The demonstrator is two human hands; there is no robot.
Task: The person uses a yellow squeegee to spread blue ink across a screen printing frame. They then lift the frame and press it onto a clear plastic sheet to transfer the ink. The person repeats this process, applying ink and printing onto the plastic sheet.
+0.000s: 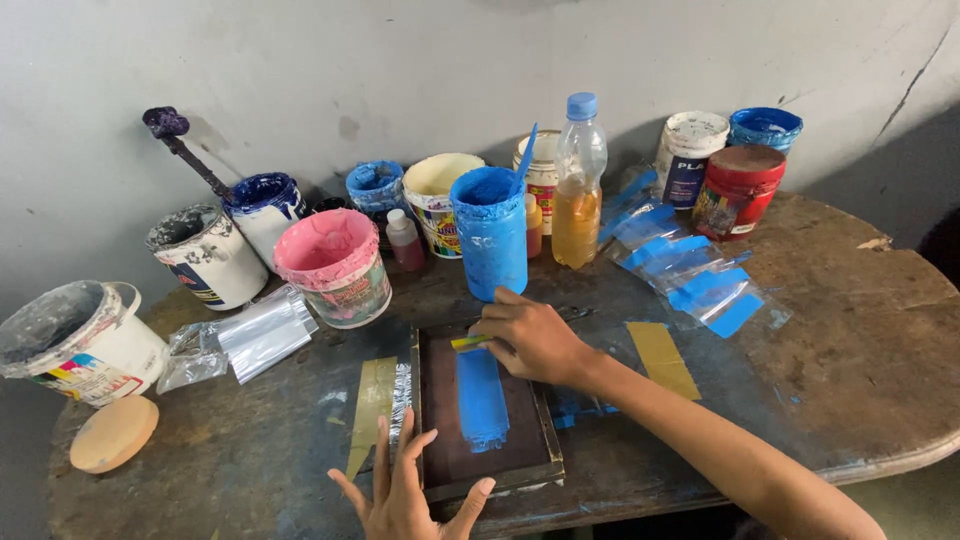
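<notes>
On worn round wooden desk, right hand fingers pinching small yellow-edged squeegee over blue ink streak, dark wood-framed printing screen, left hand fingers spread, steadying frame.

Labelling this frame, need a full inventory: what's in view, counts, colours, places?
Table: 1, worn brown wood.
Printing screen frame: 1, dark with blue ink strip, front centre.
Paint tubs: about 10, pink, blue, white, cream, red, along wall.
Plastic bottle: 1, clear, amber liquid, blue cap, centre back.
Small bottles: 2, red and orange, among tubs.
Plastic bags: a pile, blue-smeared, right; clear ones left.
Round lid: 1, tan, front left.
Left hand: steadies frame's near corner.
Right hand: holds yellowish squeegee on screen.
</notes>
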